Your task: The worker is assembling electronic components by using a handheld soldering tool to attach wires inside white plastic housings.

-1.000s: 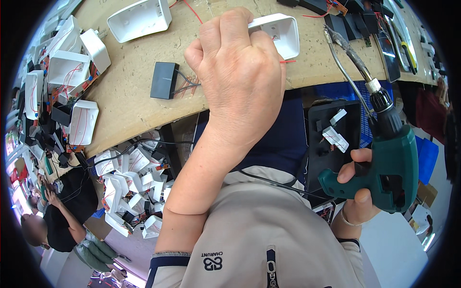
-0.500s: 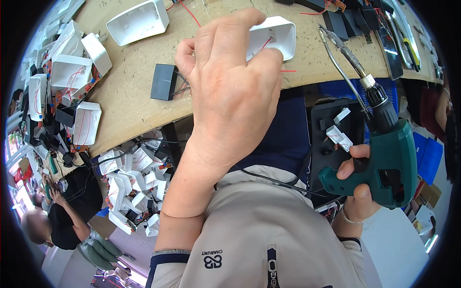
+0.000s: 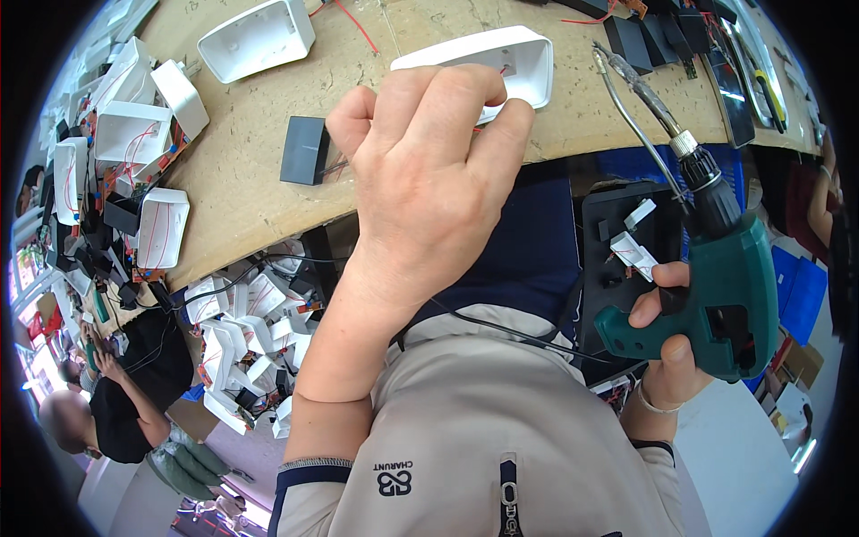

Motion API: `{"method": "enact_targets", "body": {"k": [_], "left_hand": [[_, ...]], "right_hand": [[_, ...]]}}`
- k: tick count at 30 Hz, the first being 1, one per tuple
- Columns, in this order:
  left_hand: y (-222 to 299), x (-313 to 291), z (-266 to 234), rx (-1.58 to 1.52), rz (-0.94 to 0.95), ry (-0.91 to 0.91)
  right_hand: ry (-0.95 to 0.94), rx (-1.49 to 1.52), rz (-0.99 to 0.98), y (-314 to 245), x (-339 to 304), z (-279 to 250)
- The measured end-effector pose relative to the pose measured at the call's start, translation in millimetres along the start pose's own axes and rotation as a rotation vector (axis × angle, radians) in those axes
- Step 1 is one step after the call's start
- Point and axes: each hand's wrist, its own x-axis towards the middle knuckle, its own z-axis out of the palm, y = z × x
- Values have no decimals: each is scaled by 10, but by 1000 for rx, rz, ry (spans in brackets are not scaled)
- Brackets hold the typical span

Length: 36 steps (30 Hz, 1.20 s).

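My left hand is held over the near edge of the bench with its fingers curled down and closed. Its fingertips face away from me, so I cannot make out what is in them; a trace of red wire shows between the fingers. Just beyond it lies a white open plastic housing, partly covered by the hand. A black box sits to the left, its thin leads running under the hand. My right hand grips a green soldering gun, whose metal tip and curved feed tube point up toward the bench's far right.
Another white housing lies farther left on the wooden bench. White housings with red wires crowd the left end. More white parts fill a heap below. Black boxes and a black tray are at right. A person works at lower left.
My left hand has drawn slightly toward me, its fingers curling further in, and more of the white housing shows. The soldering gun has hardly moved.
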Motion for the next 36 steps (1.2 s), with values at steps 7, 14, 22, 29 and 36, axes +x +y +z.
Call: {"method": "enact_targets", "body": {"k": [7,14,22,29,36], "left_hand": [[30,6,-40,102,50,-71],[18,15,-34,81,38,-124],[-118,-34,128,26,77,157],[-70,19,88,144,-66,131],[-77,87,169,153,-139,126]], "right_hand": [[13,8,7,16,16,6],[12,12,4,37,0,-37],[3,64,23,64,-71,-77],[13,65,93,65,-106,7],[18,43,154,51,-71,109]]}}
